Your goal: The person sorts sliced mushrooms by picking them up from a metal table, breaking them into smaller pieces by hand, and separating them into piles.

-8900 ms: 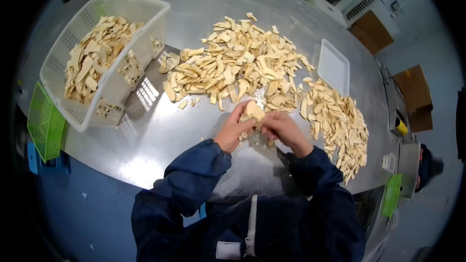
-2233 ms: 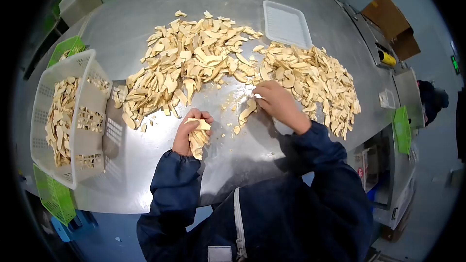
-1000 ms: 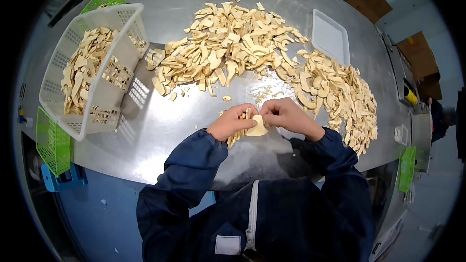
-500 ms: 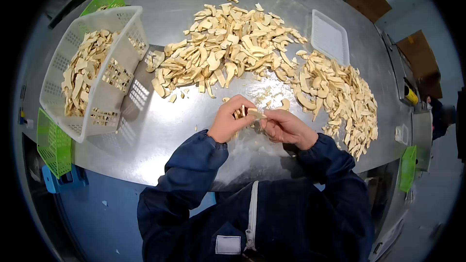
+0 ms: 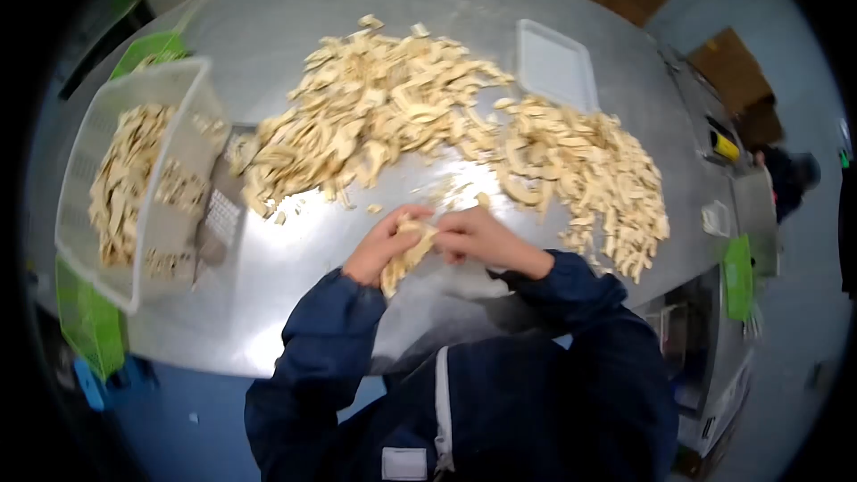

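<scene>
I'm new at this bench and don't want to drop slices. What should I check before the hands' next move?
1. Left hand holding its slices: ok.
2. Right hand gripping a slice: cannot tell, the fingertips blur.
3. Metal tabletop beyond the hands free of stray pieces: not ok, a small piece lies there.
4. White basket on the tabletop, slices inside: ok.
5. White tray beside the piles: ok.

glossy smooth metal table [image 5: 295, 303], semi-gloss white plastic basket [image 5: 170, 223], matt navy cloth sleeves [image 5: 335, 317], brown cardboard box [image 5: 730, 71]
</scene>
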{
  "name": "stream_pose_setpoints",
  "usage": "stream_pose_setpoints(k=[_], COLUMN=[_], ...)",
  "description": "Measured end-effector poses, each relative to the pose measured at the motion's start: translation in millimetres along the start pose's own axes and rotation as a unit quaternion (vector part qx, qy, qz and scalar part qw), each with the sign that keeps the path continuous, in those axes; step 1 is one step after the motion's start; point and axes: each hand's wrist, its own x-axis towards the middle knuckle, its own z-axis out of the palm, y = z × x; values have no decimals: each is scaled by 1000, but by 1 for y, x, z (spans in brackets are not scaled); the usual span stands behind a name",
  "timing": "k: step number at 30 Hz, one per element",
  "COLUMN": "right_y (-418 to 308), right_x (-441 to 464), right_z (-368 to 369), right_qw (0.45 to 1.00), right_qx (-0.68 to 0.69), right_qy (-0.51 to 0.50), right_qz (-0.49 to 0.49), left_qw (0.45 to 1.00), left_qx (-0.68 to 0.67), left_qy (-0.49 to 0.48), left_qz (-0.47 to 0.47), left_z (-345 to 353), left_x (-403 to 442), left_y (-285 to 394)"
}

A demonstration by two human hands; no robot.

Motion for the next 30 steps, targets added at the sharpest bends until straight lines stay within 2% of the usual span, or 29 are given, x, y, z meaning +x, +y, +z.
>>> stream_pose_setpoints(k=[1,5,11,14,17,18,20,24,26,27,28,29,30], right_y=[-4,1,2,9,3,7,23,38,50,42,46,59,54], right_x=[1,4,-1,-2,-5,-4,2,-22,-39,-47,-53,-60,-66], right_z=[4,6,8,3,-1,-4,-12,-24,-47,-63,-80,-99,-111], right_qw=[998,995,997,996,996,976,879,825,811,818,818,794,767], right_qx=[-46,-73,-33,-22,-63,-181,-406,-479,-529,-544,-550,-556,-592], right_qy=[13,2,12,-14,56,77,113,66,70,63,92,173,196], right_qz=[-36,-68,-62,-89,-24,-93,-225,-292,-238,-177,-142,-177,-153], left_qw=[1000,1000,999,999,997,996,989,983,980,979,978,978,978], left_qx=[2,-3,-10,-14,-60,-88,-142,-173,-194,-204,-207,-209,-210], left_qy=[-7,-4,-17,-18,-23,-25,-28,60,37,25,13,2,-10], left_qz=[-9,-24,-26,-31,-34,-23,2,-5,2,4,9,13,20], left_z=[0,-7,-6,-5,-7,-8,-9,-5,-4,-4,-6,-12,-17], left_x=[3,2,1,1,-1,-1,-2,-6,-6,-5,-4,-2,0], left_y=[-1,-6,-5,-6,-2,-2,-1,1,0,0,-3,-7,-9])
